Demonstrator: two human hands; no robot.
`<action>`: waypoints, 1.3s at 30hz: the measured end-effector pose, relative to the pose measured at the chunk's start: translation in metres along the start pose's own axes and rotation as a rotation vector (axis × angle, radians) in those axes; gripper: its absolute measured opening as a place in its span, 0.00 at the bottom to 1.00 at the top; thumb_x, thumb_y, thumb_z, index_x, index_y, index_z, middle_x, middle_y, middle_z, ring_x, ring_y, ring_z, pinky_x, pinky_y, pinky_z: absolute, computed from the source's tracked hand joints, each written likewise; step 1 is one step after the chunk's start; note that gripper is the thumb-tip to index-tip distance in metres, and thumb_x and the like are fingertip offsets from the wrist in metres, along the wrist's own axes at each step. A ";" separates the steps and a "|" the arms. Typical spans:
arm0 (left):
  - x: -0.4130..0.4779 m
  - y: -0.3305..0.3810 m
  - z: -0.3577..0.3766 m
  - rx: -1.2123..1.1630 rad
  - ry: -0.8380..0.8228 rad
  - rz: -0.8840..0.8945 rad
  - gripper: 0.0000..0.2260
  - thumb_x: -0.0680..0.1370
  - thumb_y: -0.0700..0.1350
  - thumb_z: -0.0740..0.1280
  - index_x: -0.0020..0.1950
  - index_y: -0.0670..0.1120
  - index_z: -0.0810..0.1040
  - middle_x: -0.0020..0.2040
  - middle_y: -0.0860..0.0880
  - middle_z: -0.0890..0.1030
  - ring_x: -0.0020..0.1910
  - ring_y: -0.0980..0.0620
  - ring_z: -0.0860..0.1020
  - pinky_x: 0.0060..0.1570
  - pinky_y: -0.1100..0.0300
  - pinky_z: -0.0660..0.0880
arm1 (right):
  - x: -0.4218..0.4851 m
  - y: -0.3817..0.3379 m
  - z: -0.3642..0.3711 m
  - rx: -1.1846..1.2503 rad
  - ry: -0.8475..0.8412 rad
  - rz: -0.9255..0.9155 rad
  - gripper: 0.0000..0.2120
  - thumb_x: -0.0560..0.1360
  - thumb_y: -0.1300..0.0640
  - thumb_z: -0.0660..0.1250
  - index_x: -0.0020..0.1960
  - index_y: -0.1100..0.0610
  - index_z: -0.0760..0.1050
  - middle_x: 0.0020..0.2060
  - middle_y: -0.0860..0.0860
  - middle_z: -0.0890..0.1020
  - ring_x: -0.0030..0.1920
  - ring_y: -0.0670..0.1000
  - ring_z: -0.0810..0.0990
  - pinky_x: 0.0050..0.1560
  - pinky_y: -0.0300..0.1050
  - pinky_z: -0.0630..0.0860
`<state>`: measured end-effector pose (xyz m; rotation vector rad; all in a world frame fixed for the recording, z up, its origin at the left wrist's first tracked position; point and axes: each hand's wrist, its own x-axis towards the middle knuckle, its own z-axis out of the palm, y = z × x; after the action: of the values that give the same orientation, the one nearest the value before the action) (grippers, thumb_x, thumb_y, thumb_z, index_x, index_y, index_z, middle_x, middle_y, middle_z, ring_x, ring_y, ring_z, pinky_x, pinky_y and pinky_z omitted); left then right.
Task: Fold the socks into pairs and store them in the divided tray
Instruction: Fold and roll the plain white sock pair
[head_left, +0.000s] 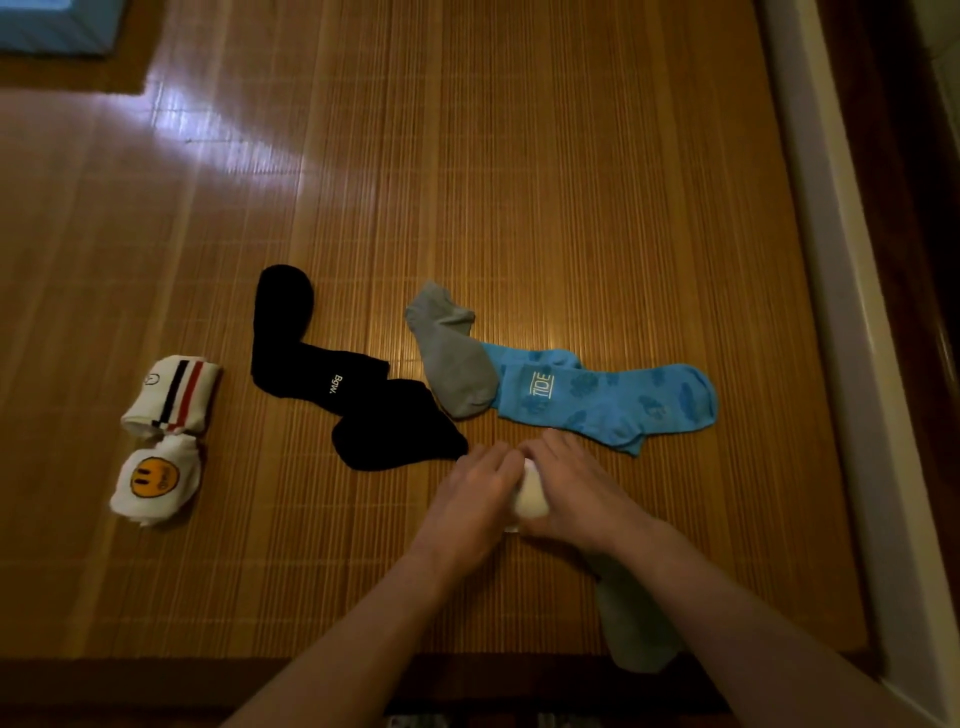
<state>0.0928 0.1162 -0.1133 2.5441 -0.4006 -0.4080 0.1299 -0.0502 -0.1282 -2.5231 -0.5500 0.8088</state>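
My left hand (475, 491) and my right hand (574, 488) both grip a rolled white sock bundle (531, 496) on the bamboo mat (519, 182); most of the bundle is hidden between them. A grey sock (631, 623) lies under my right forearm. Beyond my hands lie black socks (353, 384), a second grey sock (452, 358) and blue patterned socks (608, 397). Two folded white bundles sit at the left: a striped one (171, 392) and a smiley-face one (153, 483). No divided tray is clearly in view.
A blue object (57, 23) fills the far left corner, cut off by the frame. A pale raised border (831, 260) runs along the mat's right side. The mat's near edge (311, 657) drops to a dark strip.
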 end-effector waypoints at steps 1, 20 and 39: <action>-0.005 0.002 0.002 0.033 0.016 0.026 0.19 0.71 0.44 0.76 0.59 0.49 0.74 0.61 0.50 0.77 0.58 0.51 0.73 0.57 0.57 0.71 | -0.002 0.000 0.002 -0.046 -0.019 -0.006 0.39 0.63 0.42 0.79 0.68 0.48 0.66 0.61 0.44 0.68 0.60 0.46 0.66 0.62 0.45 0.70; -0.037 0.013 -0.021 -0.866 0.244 -0.616 0.28 0.71 0.56 0.78 0.67 0.54 0.72 0.68 0.57 0.73 0.65 0.64 0.73 0.58 0.68 0.74 | -0.015 -0.052 -0.004 0.331 0.035 0.360 0.27 0.69 0.45 0.77 0.62 0.51 0.70 0.53 0.45 0.76 0.50 0.45 0.77 0.45 0.39 0.76; -0.069 -0.022 -0.155 -1.522 0.371 -0.861 0.36 0.55 0.57 0.85 0.60 0.46 0.82 0.51 0.44 0.88 0.53 0.46 0.86 0.61 0.46 0.80 | 0.022 -0.210 -0.046 0.818 -0.016 0.094 0.24 0.69 0.59 0.73 0.64 0.51 0.73 0.54 0.48 0.82 0.56 0.48 0.81 0.57 0.55 0.81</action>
<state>0.0905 0.2286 0.0154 1.0782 0.8788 -0.3044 0.1255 0.1217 0.0029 -1.7915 -0.0613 0.8616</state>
